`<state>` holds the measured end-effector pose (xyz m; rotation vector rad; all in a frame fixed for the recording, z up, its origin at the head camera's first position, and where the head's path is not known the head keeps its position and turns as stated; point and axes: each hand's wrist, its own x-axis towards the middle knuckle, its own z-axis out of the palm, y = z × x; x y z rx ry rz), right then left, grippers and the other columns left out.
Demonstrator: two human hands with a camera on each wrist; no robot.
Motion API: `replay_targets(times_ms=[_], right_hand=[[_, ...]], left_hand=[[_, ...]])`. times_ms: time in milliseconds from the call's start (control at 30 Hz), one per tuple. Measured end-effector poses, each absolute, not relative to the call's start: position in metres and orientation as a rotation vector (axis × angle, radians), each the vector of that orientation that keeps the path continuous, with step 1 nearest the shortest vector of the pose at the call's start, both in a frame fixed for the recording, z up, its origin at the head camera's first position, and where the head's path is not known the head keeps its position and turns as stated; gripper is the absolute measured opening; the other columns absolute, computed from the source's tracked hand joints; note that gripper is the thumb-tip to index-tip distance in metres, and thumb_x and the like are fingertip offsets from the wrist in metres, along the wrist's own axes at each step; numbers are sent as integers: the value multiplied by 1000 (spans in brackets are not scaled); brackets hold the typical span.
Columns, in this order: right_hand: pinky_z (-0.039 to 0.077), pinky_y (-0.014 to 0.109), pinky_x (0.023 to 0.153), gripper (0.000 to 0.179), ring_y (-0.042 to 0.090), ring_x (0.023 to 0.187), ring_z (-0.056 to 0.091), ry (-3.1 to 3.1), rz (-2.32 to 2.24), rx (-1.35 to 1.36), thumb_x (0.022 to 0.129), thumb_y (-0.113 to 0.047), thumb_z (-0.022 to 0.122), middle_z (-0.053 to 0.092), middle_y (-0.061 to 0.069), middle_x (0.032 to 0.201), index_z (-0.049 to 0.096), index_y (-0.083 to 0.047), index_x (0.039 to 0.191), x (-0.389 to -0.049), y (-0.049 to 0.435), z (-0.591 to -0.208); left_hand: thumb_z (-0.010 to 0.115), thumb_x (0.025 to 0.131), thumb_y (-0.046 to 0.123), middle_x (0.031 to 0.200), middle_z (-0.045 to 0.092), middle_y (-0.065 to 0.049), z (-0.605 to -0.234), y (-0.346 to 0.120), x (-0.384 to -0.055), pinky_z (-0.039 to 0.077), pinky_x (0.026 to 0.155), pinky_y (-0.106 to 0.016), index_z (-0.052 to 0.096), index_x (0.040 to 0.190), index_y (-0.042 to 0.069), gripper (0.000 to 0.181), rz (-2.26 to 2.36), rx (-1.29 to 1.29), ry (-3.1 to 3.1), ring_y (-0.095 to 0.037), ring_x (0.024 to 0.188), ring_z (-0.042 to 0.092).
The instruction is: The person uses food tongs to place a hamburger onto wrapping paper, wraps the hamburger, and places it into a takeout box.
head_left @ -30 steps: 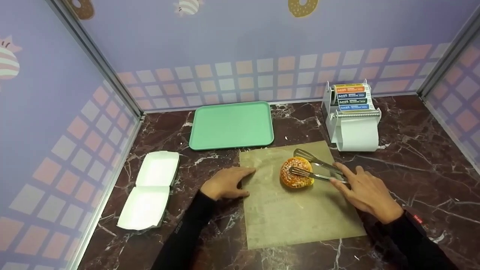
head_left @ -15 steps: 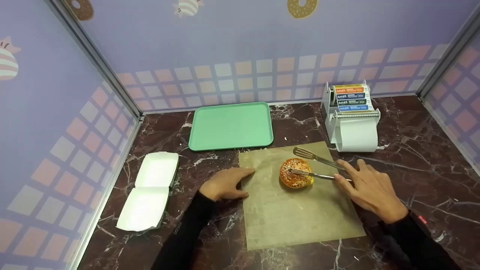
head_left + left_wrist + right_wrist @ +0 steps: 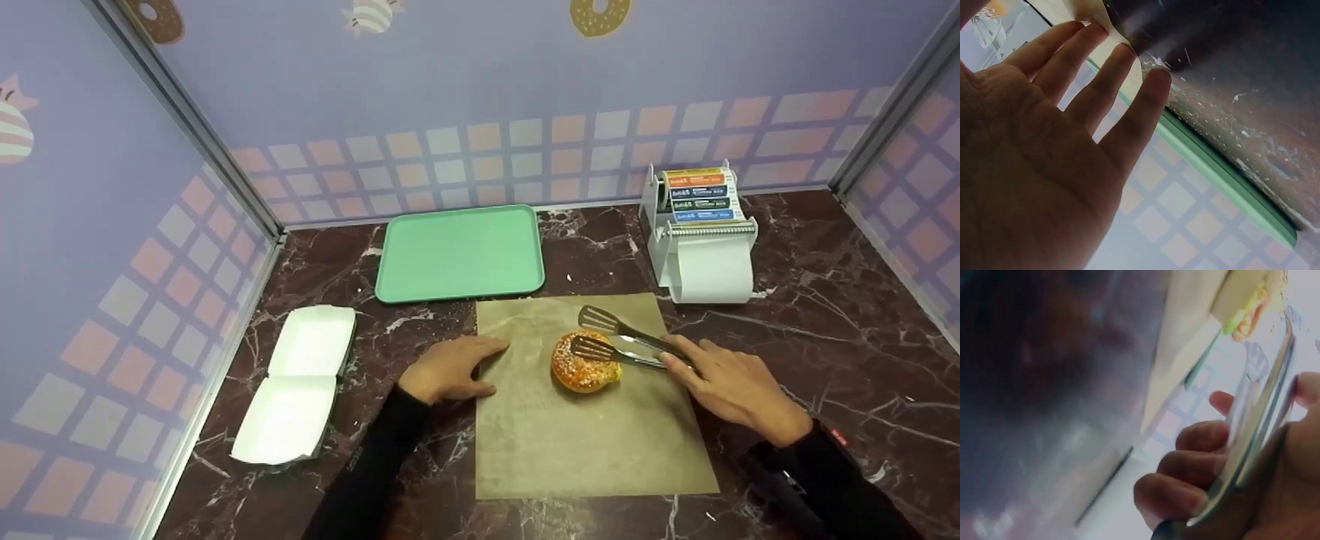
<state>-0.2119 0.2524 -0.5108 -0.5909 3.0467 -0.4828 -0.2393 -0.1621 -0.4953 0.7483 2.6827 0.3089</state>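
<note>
A round bun (image 3: 577,376) with white sprinkles and yellow-green filling at its right edge sits on a square of brown paper (image 3: 592,450). My right hand (image 3: 739,386) holds metal tongs (image 3: 645,349), its fingers curled round the arms in the right wrist view. One slotted tong end lies over the bun's top; the other is at its far side. Whether they squeeze the bun, I cannot tell. My left hand (image 3: 454,369) rests at the paper's left edge, fingertips touching it. Its palm and extended fingers (image 3: 1134,112) show in the left wrist view, holding nothing.
A green tray (image 3: 461,255) lies behind the paper. To the left stands an unfolded white clamshell box (image 3: 300,382). A label dispenser (image 3: 705,232) with several coloured labels and a white roll is at back right. Patterned walls (image 3: 450,90) enclose the marble counter (image 3: 840,360).
The tongs spread apart, then came closer together. The paper has turned slightly and now lies squarer, and the bun has shifted a little towards me and left. My left hand stays put.
</note>
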Motion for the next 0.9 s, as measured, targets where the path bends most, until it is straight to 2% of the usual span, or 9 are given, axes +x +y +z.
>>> replay_targets(times_ms=[100,367,500,667,900], right_hand=[[53,54,69,49,41,92,68,3018,-503,-605,108,-47,42,69,15,108,54,-19,146,-210,252,-509],[54,60,80,49,44,107,68,2963,-560,-649,108,-47,43,68,17,130,54,-19,147,-205,247,-507],[55,55,75,48,42,102,69,2981,-537,-672,108,-47,44,70,15,125,56,-20,145,-205,248,-508],[52,45,62,45,36,89,71,3033,-484,-704,107,-49,46,72,11,113,58,-25,143,-207,248,-511],[47,38,55,45,31,77,68,3062,-457,-712,106,-48,48,71,11,105,58,-24,142,-206,247,-513]], left_hand=[[75,92,41,161,42,-3,-496,-160,-239,33,121,-49,44,156,20,74,211,772,2703,-28,147,40],[74,90,48,161,43,-1,-498,-159,-238,32,120,-55,48,154,24,74,162,783,2738,-30,147,39],[73,90,50,162,41,0,-498,-160,-238,30,121,-56,47,154,26,74,167,761,2738,-29,148,38],[73,90,51,162,40,1,-499,-161,-238,27,122,-56,46,155,27,74,177,740,2729,-28,150,35],[73,90,51,164,38,2,-500,-161,-238,27,121,-58,45,156,29,75,178,720,2722,-30,150,34]])
